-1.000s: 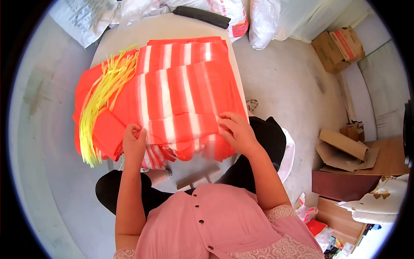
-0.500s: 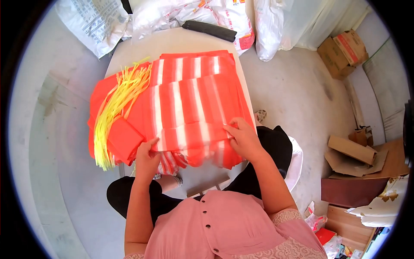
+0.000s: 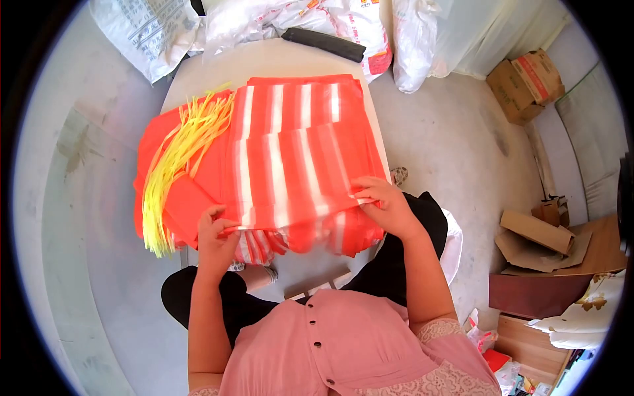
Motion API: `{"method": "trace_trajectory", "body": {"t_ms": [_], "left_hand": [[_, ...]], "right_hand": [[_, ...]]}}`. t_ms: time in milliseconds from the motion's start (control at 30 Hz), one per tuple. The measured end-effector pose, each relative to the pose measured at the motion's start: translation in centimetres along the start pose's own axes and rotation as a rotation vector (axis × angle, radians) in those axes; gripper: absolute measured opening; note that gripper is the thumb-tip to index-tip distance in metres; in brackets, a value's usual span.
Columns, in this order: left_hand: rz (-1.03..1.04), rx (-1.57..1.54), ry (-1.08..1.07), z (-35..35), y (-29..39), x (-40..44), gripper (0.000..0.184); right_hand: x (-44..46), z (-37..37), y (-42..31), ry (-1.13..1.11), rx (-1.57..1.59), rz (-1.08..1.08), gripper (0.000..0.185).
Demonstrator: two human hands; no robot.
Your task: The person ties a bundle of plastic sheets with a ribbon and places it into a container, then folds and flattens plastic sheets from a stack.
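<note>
Red and white striped sheets [image 3: 290, 145] lie in a stack over the near part of the table. My left hand [image 3: 216, 230] pinches the near edge of the top striped sheet at its left end. At the right end of the same edge, my right hand [image 3: 382, 201] has its fingers closed on the sheet. Below this edge, gathered striped material hangs over the table's front. A bundle of yellow strips [image 3: 177, 165] rests on plain red folded material [image 3: 188, 201] left of my left hand.
A black roll [image 3: 323, 45] lies at the far end of the pale table [image 3: 247, 59], with white bags [image 3: 353, 26] behind it. Cardboard boxes [image 3: 525, 86] stand on the floor at the right, and flattened cardboard [image 3: 538, 241] lies nearer.
The view has shifted, moving the table right and down in the picture. My hands have moved slightly apart along the near edge, and the front fold of the striped sheet has changed shape.
</note>
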State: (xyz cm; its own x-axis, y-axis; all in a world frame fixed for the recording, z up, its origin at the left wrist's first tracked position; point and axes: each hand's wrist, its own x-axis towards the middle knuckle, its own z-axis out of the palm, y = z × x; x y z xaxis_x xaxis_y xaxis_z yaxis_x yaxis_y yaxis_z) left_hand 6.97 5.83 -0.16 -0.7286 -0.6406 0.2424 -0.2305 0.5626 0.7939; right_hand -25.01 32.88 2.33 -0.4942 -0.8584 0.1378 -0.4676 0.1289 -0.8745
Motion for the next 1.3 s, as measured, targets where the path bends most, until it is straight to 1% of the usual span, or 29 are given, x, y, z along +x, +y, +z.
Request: {"method": "trace_trajectory", "body": {"t_ms": [33,67,167,267,300,367,467,567,667,767,867,900,967,1067,1167,1300], "left_hand": [[-0.013,-0.127,-0.020,-0.3,0.0,0.2,0.019],[-0.224,-0.513,-0.107,-0.8,0.3,0.5,0.010],[-0.490,-0.615,-0.155,-1.4,0.2,1.7,0.006],[-0.482,-0.522,-0.096,-0.2,0.1,3.5,0.009],[-0.489,-0.485,-0.068,0.2,0.3,4.1,0.009],[-0.482,-0.348,-0.026,0.8,0.3,5.0,0.011],[-0.421,-0.208,0.018,1.7,-0.6,5.8,0.014],[-0.379,-0.159,0.046,2.2,-1.1,6.2,0.016],[-0.375,-0.147,0.113,3.0,-1.4,6.7,0.017],[-0.381,-0.071,0.138,3.3,-2.1,7.2,0.018],[-0.351,0.065,0.145,3.3,-1.8,7.8,0.020],[-0.335,0.115,0.149,3.4,-1.7,7.9,0.021],[-0.360,0.115,0.166,3.8,-2.2,8.3,0.022],[-0.399,0.099,0.168,4.0,-2.5,8.7,0.024],[-0.431,0.084,0.166,4.1,-3.1,8.7,0.024],[-0.483,0.149,0.158,3.3,-1.5,8.3,0.023]], "right_hand": [[-0.1,-0.2,-0.2,-0.024,0.224,0.149,0.025],[0.2,-0.2,0.2,-0.022,0.261,0.162,0.021],[2.2,-0.5,1.0,-0.045,0.219,0.308,0.025],[4.3,1.2,2.3,0.156,0.345,0.271,0.016],[4.8,1.4,2.5,0.165,0.304,0.279,0.018],[5.6,1.6,2.8,0.181,0.221,0.295,0.023],[5.7,0.8,1.6,0.027,0.126,0.247,0.027],[5.7,0.6,1.6,-0.041,0.236,0.382,0.034],[5.5,0.8,1.5,-0.018,0.201,0.412,0.033],[5.0,1.6,2.4,0.073,0.144,0.281,0.030],[4.6,2.3,2.8,0.154,0.067,0.201,0.030],[4.5,2.6,3.0,0.172,0.055,0.202,0.030],[4.4,2.9,3.4,0.209,0.033,0.203,0.030],[4.3,3.3,3.4,0.233,-0.116,0.177,0.028],[4.3,3.6,2.6,0.250,-0.175,0.195,0.028],[4.3,3.9,2.4,0.238,-0.332,0.200,0.030]]}}
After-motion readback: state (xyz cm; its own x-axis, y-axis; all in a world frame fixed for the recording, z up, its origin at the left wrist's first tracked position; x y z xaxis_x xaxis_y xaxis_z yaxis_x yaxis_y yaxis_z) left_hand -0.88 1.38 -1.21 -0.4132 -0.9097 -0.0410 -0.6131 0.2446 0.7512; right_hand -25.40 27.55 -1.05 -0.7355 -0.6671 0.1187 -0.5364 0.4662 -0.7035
